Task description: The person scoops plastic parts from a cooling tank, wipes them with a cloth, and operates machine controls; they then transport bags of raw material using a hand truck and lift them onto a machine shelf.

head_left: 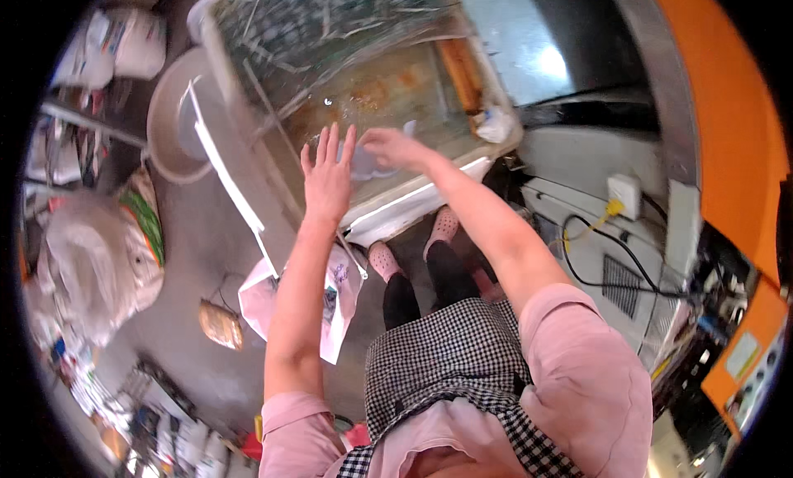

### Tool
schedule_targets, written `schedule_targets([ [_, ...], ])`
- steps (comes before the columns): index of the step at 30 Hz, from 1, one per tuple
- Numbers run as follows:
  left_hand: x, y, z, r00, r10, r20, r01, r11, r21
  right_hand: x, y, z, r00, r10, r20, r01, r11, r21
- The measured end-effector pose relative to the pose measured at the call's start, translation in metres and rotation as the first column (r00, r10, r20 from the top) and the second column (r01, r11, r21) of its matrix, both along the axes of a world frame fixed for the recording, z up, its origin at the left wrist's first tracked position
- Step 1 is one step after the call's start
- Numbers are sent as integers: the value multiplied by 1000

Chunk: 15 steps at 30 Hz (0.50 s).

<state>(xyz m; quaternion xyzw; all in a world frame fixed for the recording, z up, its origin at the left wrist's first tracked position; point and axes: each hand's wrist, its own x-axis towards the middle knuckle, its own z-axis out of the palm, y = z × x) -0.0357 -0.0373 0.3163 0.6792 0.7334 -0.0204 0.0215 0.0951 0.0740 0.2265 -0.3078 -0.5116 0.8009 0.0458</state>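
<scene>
Both my hands are over a large white-rimmed tank [504, 147] of shallow, brownish water. My left hand [328, 180] hangs above its near side, palm down, with the fingers stretched and apart. Just to its right, my right hand [398, 149] has its fingers curled together, slightly blurred. A pale, bluish, translucent piece that looks like thin plastic [368, 162] lies under and between the hands. What the right fingertips hold is hidden. Dark green netting [330, 19] under clear sheeting covers the tank's far part. An orange-brown block [459, 75] rests along its right inner wall.
Left of the tank stand a round beige tub [157, 114] and a white-edged panel [223, 160]. A pink bag [339, 300] is on the floor by my feet. A grey machine [570, 176] with a plugged yellow cable [614, 207] is at right. Sacks [103, 255] crowd the left.
</scene>
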Motion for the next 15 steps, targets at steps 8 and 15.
schedule_targets([
  [8, 56, 38, 124, 895, -54, 442, 133, 980, -148, 56, -1, 136, 956, -286, 64, 157, 683, 714],
  [15, 46, 50, 140, 843, 153, 515, -175, 984, -6, 170, -60, 328, 707, -704, -71, 376, 289, 880],
])
